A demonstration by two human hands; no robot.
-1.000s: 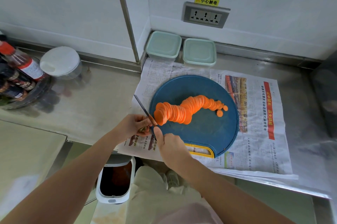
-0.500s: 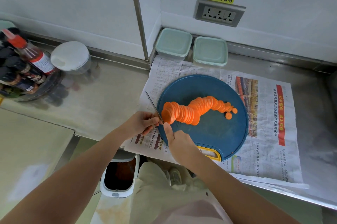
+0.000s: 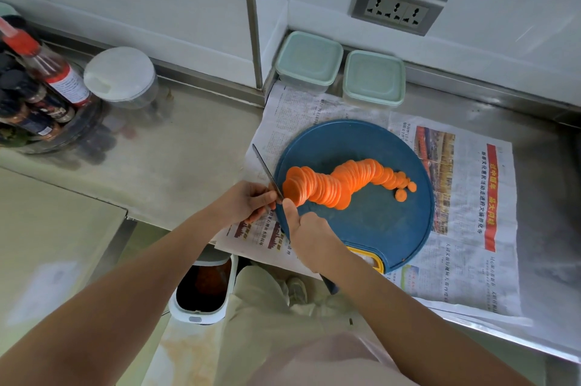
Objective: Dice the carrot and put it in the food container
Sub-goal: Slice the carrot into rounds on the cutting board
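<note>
A stainless steel counter (image 3: 188, 146) runs along a white wall, with a newspaper (image 3: 465, 228) spread over its right part. On the paper lies a round blue cutting board (image 3: 377, 228) with a yellow handle slot at its near edge.

My right hand (image 3: 309, 228) is wrapped around the handle of a knife (image 3: 267, 170), thumb stretched forward towards the blade. The thin blade points away from me and to the left, over the board's left edge. My left hand (image 3: 248, 201) sits just left of the blade, fingers curled, their tips meeting the metal; I cannot tell whether they pinch it or only touch it.

The carrot (image 3: 339, 186) lies on the board as a long, curving row of overlapping round slices. Its nearest end is just right of the blade and my right thumb, and the row trails away to the right, where two loose slices lie beside its far end.

Two lidded pale green food containers (image 3: 309, 60) stand side by side against the wall, beyond the board and well apart from both hands.
</note>
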